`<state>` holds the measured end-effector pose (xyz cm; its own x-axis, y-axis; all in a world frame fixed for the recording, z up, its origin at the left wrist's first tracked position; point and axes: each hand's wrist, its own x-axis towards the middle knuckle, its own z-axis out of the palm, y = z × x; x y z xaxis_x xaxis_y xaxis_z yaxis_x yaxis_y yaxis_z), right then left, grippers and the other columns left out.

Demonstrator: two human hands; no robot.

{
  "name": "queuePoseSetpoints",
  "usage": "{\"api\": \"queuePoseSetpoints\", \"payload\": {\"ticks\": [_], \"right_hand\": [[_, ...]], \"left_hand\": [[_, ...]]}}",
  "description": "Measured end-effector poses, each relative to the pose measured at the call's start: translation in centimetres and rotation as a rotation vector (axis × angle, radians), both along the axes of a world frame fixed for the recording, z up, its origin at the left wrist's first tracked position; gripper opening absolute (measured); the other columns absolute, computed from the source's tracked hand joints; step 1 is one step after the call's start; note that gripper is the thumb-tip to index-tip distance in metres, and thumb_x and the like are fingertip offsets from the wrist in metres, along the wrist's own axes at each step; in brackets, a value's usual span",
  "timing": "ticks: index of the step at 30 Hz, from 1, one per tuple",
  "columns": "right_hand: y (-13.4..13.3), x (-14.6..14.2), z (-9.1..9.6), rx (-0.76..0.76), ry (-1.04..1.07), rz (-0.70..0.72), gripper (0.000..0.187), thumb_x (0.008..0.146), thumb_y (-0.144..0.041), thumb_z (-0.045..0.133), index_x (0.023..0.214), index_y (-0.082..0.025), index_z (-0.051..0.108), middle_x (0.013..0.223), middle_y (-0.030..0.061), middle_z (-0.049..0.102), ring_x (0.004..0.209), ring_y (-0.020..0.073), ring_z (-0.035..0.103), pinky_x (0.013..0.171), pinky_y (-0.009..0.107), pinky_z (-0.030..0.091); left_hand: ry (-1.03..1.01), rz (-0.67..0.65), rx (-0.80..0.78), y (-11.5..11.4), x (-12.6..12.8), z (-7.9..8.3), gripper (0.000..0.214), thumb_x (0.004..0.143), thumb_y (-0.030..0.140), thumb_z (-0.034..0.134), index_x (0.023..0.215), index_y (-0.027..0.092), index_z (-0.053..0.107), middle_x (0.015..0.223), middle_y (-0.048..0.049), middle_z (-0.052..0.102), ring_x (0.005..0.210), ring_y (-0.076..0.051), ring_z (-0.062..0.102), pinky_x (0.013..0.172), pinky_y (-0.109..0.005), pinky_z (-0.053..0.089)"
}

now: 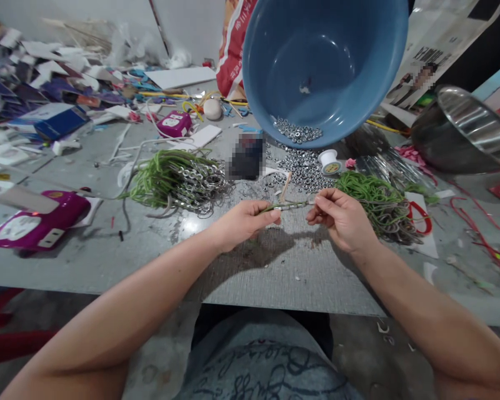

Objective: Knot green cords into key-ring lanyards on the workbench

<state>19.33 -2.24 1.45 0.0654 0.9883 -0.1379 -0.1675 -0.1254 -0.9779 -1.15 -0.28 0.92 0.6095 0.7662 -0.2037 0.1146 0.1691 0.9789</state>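
A short green cord with silver metal pieces (292,206) on it is stretched level between my hands, just above the table. My left hand (246,221) pinches its left end between thumb and fingers. At the other end, my right hand (342,215) is closed on the cord with its fingertips. Small silver rings (302,166) lie loose on the table just beyond my hands. A bundle of green cords with metal links (175,180) lies to the left, and another green cord bundle (373,203) sits beside my right hand.
Behind the rings a blue basin (329,66) is tilted toward me, more rings at its lower edge. A white spool (330,162) stands near it. Red-handled scissors (420,218) and a steel bowl (466,130) are right. A purple device (37,225) and scraps (45,72) are left.
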Motion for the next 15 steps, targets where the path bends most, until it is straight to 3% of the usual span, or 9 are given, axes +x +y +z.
{"api": "queuePoseSetpoints", "payload": {"ticks": [7, 11, 15], "right_hand": [[-0.3, -0.4, -2.0, -0.086, -0.006, 0.063, 0.027, 0.062, -0.034, 0.069, 0.075, -0.019, 0.05, 0.051, -0.0059, 0.058, 0.047, 0.0094, 0.058, 0.047, 0.021, 0.046], [-0.4, -0.4, -2.1, -0.096, -0.047, 0.087, 0.03, 0.064, -0.036, 0.068, 0.082, -0.019, 0.051, 0.057, -0.0056, 0.06, 0.047, 0.0088, 0.058, 0.045, 0.021, 0.045], [-0.5, -0.3, -2.1, -0.092, -0.068, 0.099, 0.03, 0.063, -0.036, 0.068, 0.083, -0.019, 0.052, 0.062, -0.0051, 0.061, 0.045, 0.008, 0.055, 0.044, 0.022, 0.044]], "left_hand": [[0.127, 0.103, 0.2, 0.1, -0.8, 1.2, 0.027, 0.083, 0.04, 0.047, 0.071, 0.017, 0.054, 0.045, 0.0087, 0.022, 0.039, -0.006, 0.019, 0.04, -0.021, 0.014], [0.285, 0.274, 0.396, 0.3, -1.8, 3.8, 0.026, 0.082, 0.039, 0.046, 0.068, 0.018, 0.053, 0.044, 0.008, 0.022, 0.039, -0.006, 0.02, 0.042, -0.022, 0.016], [0.662, 0.387, 0.623, 2.0, -3.0, 6.8, 0.026, 0.081, 0.031, 0.05, 0.06, 0.016, 0.055, 0.042, 0.0073, 0.024, 0.041, -0.006, 0.022, 0.047, -0.023, 0.019]]}}
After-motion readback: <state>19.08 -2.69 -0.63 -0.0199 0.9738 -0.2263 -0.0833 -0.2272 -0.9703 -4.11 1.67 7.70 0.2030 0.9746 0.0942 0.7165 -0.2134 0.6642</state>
